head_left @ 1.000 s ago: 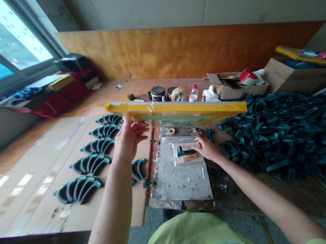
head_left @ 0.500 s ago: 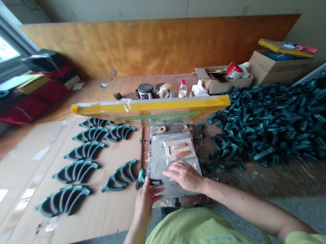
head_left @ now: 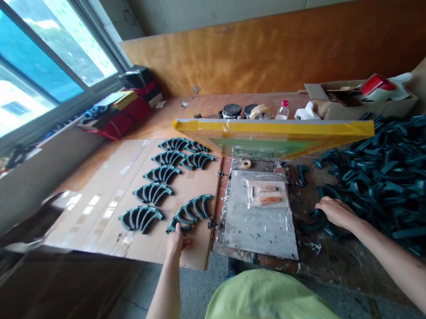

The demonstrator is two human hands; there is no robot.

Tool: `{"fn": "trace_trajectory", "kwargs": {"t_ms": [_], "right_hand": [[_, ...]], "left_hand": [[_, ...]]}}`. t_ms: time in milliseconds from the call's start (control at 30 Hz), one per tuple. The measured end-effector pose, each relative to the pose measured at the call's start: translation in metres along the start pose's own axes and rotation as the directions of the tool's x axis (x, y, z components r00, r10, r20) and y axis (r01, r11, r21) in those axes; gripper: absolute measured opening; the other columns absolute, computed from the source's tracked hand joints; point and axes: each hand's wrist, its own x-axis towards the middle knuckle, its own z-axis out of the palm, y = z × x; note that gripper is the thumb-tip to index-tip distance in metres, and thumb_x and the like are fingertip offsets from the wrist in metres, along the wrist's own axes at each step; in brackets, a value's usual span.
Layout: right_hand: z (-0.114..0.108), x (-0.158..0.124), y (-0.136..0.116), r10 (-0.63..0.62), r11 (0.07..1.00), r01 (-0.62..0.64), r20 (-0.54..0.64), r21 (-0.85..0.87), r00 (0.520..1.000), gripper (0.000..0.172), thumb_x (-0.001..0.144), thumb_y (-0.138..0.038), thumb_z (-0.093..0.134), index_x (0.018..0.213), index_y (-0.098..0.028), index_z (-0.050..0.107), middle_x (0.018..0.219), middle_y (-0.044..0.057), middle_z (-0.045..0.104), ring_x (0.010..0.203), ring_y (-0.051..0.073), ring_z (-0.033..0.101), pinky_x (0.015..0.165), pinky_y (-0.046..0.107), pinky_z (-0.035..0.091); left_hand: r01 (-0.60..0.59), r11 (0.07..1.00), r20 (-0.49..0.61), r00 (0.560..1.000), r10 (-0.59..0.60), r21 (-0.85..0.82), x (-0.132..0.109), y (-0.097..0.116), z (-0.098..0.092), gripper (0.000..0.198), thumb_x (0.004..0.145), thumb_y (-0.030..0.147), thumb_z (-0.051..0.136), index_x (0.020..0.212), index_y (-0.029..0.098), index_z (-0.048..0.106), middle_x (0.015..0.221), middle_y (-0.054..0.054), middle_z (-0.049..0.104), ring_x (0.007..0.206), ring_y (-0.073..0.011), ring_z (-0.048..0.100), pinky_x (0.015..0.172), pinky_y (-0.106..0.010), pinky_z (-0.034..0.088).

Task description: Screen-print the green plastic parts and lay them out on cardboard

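My left hand (head_left: 176,242) is closed on a dark green curved plastic part (head_left: 173,226) at the near left end of a fanned row on the cardboard (head_left: 99,215). Its fingertips are partly hidden under the part. Over the left edge of a large pile of the same parts (head_left: 390,184), my right hand (head_left: 336,211) has its fingers drawn together on a dark green part (head_left: 319,221). Farther left on the cardboard, several fanned groups of these parts (head_left: 142,219) lie in two columns.
Between my hands lies a grey metal plate (head_left: 256,232) carrying a plastic-wrapped pad (head_left: 267,194). A yellow-taped frame (head_left: 271,126) stands tilted above its far end. Behind are a tape roll (head_left: 246,163), black-lidded jars (head_left: 231,111), a red-capped bottle (head_left: 282,110) and a cardboard box (head_left: 369,106).
My left hand has carried its dark green part from beside the plate left to the fanned row. My right hand has left the plate for the pile. The view has turned left.
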Motion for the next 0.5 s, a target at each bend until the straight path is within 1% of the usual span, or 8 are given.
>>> {"fn": "trace_trajectory", "kwargs": {"t_ms": [67,133,200,233,300,333,400,500], "right_hand": [[-0.007,0.001,0.0,-0.023,0.999,0.023,-0.006,0.031,1.0,0.039,0.073,-0.002,0.045,0.091,-0.027,0.069,0.105,0.008,0.066,0.103,0.021,0.062,0.092,0.036,0.042],[-0.015,0.003,0.002,-0.022,0.994,0.023,-0.017,0.104,1.0,0.029,0.069,-0.005,0.052,0.085,-0.026,0.066,0.099,0.006,0.067,0.099,0.022,0.063,0.089,0.034,0.044],[-0.02,0.005,0.004,0.015,0.976,-0.005,-0.046,0.216,0.999,0.02,0.068,-0.012,0.059,0.083,-0.025,0.062,0.095,0.006,0.067,0.094,0.023,0.064,0.084,0.033,0.046],[-0.022,0.007,0.004,0.044,0.961,-0.022,-0.072,0.276,0.996,0.017,0.068,-0.016,0.061,0.084,-0.024,0.061,0.094,0.007,0.068,0.093,0.023,0.064,0.083,0.033,0.047],[-0.024,0.011,0.0,0.092,0.927,-0.029,-0.151,0.374,0.984,0.015,0.071,-0.023,0.061,0.086,-0.023,0.058,0.094,0.008,0.068,0.09,0.024,0.065,0.081,0.035,0.049],[-0.025,0.013,-0.004,0.1,0.913,-0.01,-0.2,0.407,0.975,0.015,0.072,-0.027,0.061,0.087,-0.023,0.058,0.093,0.008,0.068,0.088,0.025,0.065,0.08,0.036,0.05],[-0.028,0.018,-0.018,0.082,0.896,0.064,-0.306,0.44,0.949,0.016,0.075,-0.032,0.059,0.087,-0.023,0.056,0.089,0.007,0.068,0.084,0.025,0.065,0.078,0.038,0.051],[-0.036,0.026,-0.046,-0.005,0.879,0.216,-0.445,0.424,0.895,0.016,0.082,-0.036,0.053,0.089,-0.022,0.057,0.088,0.007,0.066,0.082,0.024,0.065,0.077,0.038,0.052]], "left_hand": [[0.032,0.993,-0.048,0.998,-0.027,0.116,-0.002,0.005,-0.003,0.046,0.082,0.057,0.043,0.069,0.018,0.063,0.047,-0.013,0.058,0.052,-0.0314,0.064,0.05,-0.041,0.05],[0.049,0.971,-0.137,0.99,-0.017,0.235,-0.009,0.011,-0.002,0.047,0.08,0.059,0.044,0.076,0.016,0.064,0.058,-0.017,0.063,0.067,-0.0372,0.067,0.058,-0.045,0.051],[0.027,0.942,-0.239,0.969,0.057,0.335,-0.021,0.017,0.007,0.054,0.08,0.061,0.043,0.094,0.013,0.064,0.087,-0.025,0.067,0.094,-0.0429,0.064,0.071,-0.05,0.05],[0.001,0.926,-0.277,0.954,0.112,0.378,-0.027,0.02,0.015,0.058,0.081,0.061,0.042,0.105,0.012,0.062,0.105,-0.027,0.064,0.109,-0.0432,0.057,0.08,-0.052,0.048],[-0.062,0.89,-0.297,0.93,0.216,0.451,-0.037,0.027,0.037,0.061,0.082,0.062,0.041,0.121,0.017,0.055,0.132,-0.023,0.052,0.128,-0.0391,0.043,0.096,-0.051,0.04],[-0.081,0.873,-0.291,0.925,0.246,0.48,-0.039,0.032,0.049,0.06,0.081,0.062,0.043,0.123,0.02,0.054,0.138,-0.019,0.048,0.131,-0.0375,0.038,0.1,-0.05,0.037],[-0.067,0.851,-0.283,0.927,0.245,0.521,-0.038,0.041,0.07,0.059,0.077,0.063,0.049,0.121,0.024,0.058,0.141,-0.016,0.045,0.131,-0.0387,0.035,0.1,-0.052,0.036],[0.035,0.839,-0.32,0.932,0.168,0.544,-0.029,0.053,0.085,0.06,0.073,0.065,0.053,0.114,0.023,0.062,0.14,-0.018,0.043,0.128,-0.0438,0.034,0.093,-0.06,0.039]]}}
